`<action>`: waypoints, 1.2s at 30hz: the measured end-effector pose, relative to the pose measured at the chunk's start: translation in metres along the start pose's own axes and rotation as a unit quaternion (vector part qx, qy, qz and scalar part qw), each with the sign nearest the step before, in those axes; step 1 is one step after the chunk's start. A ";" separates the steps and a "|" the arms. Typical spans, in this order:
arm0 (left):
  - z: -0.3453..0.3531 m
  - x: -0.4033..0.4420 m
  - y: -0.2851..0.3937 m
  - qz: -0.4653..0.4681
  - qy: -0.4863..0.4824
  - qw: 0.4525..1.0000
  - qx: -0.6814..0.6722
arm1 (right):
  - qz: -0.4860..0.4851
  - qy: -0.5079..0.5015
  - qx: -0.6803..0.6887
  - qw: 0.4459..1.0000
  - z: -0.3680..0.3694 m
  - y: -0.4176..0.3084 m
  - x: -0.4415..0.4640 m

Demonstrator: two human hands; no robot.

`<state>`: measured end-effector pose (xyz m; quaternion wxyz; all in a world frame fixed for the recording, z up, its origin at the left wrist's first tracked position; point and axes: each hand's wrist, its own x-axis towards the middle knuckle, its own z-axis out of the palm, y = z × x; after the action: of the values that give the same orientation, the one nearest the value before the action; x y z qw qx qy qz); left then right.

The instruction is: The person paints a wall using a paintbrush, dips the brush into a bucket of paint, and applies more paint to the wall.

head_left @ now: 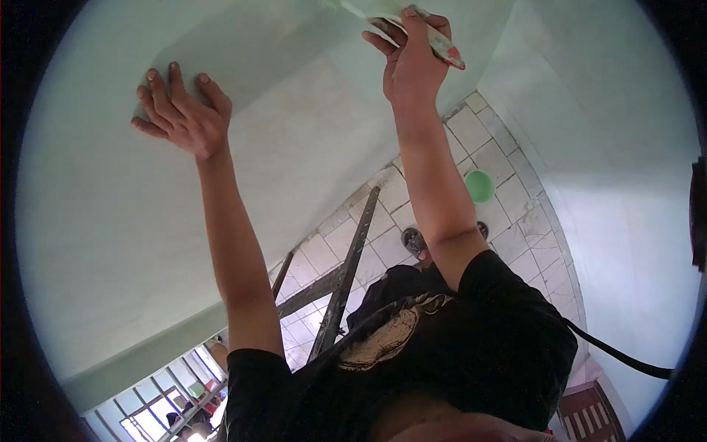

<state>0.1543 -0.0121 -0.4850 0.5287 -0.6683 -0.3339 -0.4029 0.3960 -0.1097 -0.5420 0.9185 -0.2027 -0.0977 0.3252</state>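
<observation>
My left hand (185, 121) rests against the pale green wall (147, 221) with its fingers spread, holding nothing. Higher up and to the right, my right hand (416, 62) is closed around a paintbrush (445, 50). Its pale, paint-smeared handle ends in a red tip that sticks out past my fingers. The brush's other end points up and left at the wall near the top edge of the view, where its bristles are hard to make out.
Below on the tiled floor (508, 214) stands a green bucket (479, 186), near my feet. A dark wooden frame (350, 272) leans by the wall's base. Another wall (611, 147) rises on the right. Window bars (158, 387) show at lower left, a brown slatted wooden piece (589, 416) at lower right.
</observation>
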 end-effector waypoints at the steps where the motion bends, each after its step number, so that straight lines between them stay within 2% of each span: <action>1: 0.002 0.000 -0.001 -0.001 -0.004 1.000 0.001 | -0.008 -0.019 0.003 1.000 -0.002 0.002 0.000; 2: 0.004 -0.001 -0.002 -0.001 0.006 1.000 -0.011 | -0.005 -0.018 0.002 1.000 -0.014 0.014 0.000; 4: 0.002 -0.002 -0.002 0.000 0.014 1.000 -0.021 | -0.002 -0.021 -0.109 0.994 -0.068 0.058 -0.010; 7: 0.000 0.005 0.000 0.022 0.030 0.999 0.012 | 0.019 0.049 -0.183 0.982 -0.182 0.123 -0.030; 10: 0.011 0.008 -0.004 0.036 0.070 0.997 0.023 | 0.084 0.090 -0.272 0.954 -0.292 0.159 -0.036; 12: 0.016 0.009 -0.013 0.071 0.105 0.992 0.028 | 0.087 0.121 -0.280 0.948 -0.346 0.170 -0.042; 13: 0.019 0.011 -0.018 0.074 0.104 0.991 0.032 | 0.080 0.151 -0.283 0.944 -0.359 0.176 -0.041; 16: 0.024 0.007 -0.027 0.117 0.127 0.983 0.062 | 0.070 0.131 -0.241 0.959 -0.340 0.188 -0.031; 18: 0.029 0.006 -0.027 0.108 0.138 0.981 0.078 | 0.054 0.087 -0.195 0.976 -0.265 0.167 -0.023; 20: 0.030 0.000 -0.026 0.100 0.148 0.981 0.071 | 0.071 0.105 -0.088 0.988 -0.198 0.129 -0.020; 23: 0.037 -0.013 -0.012 0.070 0.177 0.980 0.064 | 0.068 0.068 -0.038 0.995 -0.155 0.082 -0.015; 25: 0.040 -0.027 0.005 0.053 0.232 0.971 0.009 | -0.018 -0.014 -0.021 1.000 -0.157 0.069 -0.012; 26: 0.043 -0.034 0.009 0.055 0.242 0.969 0.015 | -0.022 -0.022 -0.013 0.999 -0.174 0.081 -0.011; 28: 0.049 -0.047 0.020 0.050 0.261 0.963 0.040 | -0.042 -0.064 -0.166 0.983 -0.237 0.129 -0.012; 30: 0.053 -0.057 0.025 0.029 0.258 0.965 0.037 | -0.014 -0.044 -0.180 0.983 -0.316 0.175 -0.023; 32: 0.059 -0.068 0.028 0.006 0.251 0.968 0.028 | -0.022 -0.065 -0.224 0.972 -0.407 0.218 -0.034; 33: 0.064 -0.075 0.027 -0.023 0.212 0.967 0.141 | -0.034 -0.069 -0.225 0.971 -0.441 0.227 -0.036; 34: 0.074 -0.086 0.021 -0.054 0.167 0.952 0.250 | 0.002 -0.050 -0.237 0.970 -0.471 0.231 -0.038; 35: 0.113 -0.088 -0.024 -0.023 0.164 0.945 0.280 | 0.038 -0.029 -0.244 0.969 -0.491 0.233 -0.041; 36: 0.151 -0.090 -0.068 0.008 0.163 0.936 0.311 | 0.026 -0.032 -0.239 0.970 -0.497 0.228 -0.041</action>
<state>0.0819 0.1479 -0.5526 0.7605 -0.3983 -0.3462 -0.3784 0.3918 -0.1284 -1.0903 0.8311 -0.4079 -0.1969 0.3227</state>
